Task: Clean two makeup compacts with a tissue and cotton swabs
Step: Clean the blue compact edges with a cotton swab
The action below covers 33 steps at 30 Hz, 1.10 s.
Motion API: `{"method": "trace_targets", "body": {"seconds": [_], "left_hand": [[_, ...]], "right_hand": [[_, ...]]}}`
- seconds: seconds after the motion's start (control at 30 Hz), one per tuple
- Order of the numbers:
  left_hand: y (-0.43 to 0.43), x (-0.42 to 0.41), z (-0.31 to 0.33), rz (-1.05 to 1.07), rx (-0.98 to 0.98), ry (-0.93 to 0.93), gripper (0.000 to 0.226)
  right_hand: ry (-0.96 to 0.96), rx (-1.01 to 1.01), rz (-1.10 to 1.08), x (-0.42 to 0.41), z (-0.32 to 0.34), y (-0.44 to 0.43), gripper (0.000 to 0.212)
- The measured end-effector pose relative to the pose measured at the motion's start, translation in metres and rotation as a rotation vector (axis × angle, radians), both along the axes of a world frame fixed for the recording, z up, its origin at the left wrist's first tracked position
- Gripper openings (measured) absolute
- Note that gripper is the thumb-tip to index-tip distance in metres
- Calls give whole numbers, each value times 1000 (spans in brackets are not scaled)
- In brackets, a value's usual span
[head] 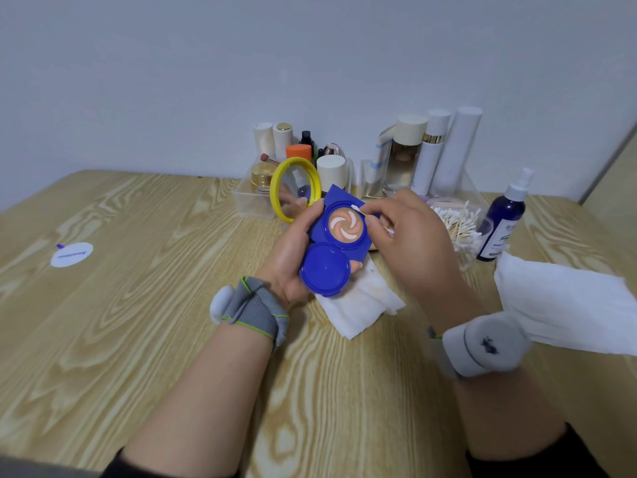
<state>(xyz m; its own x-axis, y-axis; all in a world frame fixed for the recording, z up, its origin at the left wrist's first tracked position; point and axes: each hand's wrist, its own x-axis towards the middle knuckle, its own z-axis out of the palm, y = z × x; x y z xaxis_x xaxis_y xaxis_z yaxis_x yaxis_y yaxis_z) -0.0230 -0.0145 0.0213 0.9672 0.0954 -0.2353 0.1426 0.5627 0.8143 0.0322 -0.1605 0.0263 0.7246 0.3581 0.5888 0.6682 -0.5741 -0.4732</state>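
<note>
Cotton swab [360, 210] touches round blue compact [326, 267].

Light moderate, even, cool-toned; source out of view. Wall [310, 63] reads blue-grey, dimmer toward the top corners. Shadows on the table [138, 305] faint, soft-edged. Far table edge bows: wide-angle distortion. Centre sharpest: swirl in blue compact [344, 224] and cotton swab [356, 208] clear. Label on spray bottle [503, 222] smeared, unreadable.

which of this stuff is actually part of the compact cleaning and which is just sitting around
In use: blue compact, cotton swab, stained tissue, swab tub, fresh tissues, yellow-rimmed mirror (maybe the second compact).
Lying about: spray bottle, cosmetic bottles, round white sticker.
</note>
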Motion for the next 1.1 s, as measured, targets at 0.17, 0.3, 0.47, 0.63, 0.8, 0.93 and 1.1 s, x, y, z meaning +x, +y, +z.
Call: {"method": "trace_targets", "body": {"seconds": [0.17,0.3,0.47,0.63,0.8,0.93,1.1], "left_hand": [[-3,-1,0,-28,32,-15,35],[-4,-2,0,-45,25,-31,36],[-4,-2,0,-46,20,-44,36],[-3,-1,-1,-35,24,-40,37],[0,2,-4,-1,2,-59,40],[2,3,-5,53,14,-88,38],[5,5,-5,135,6,-104,35]], "right_hand": [[-9,7,28,-3,0,4,14],[-9,19,84,-8,2,7,18],[-44,-12,87,-9,1,8,19],[-64,-6,-12,-6,0,6,15],[-48,-28,-93,-7,2,3,16],[-17,-56,-110,-9,3,3,19],[50,-118,-42,-11,5,4,20]]}}
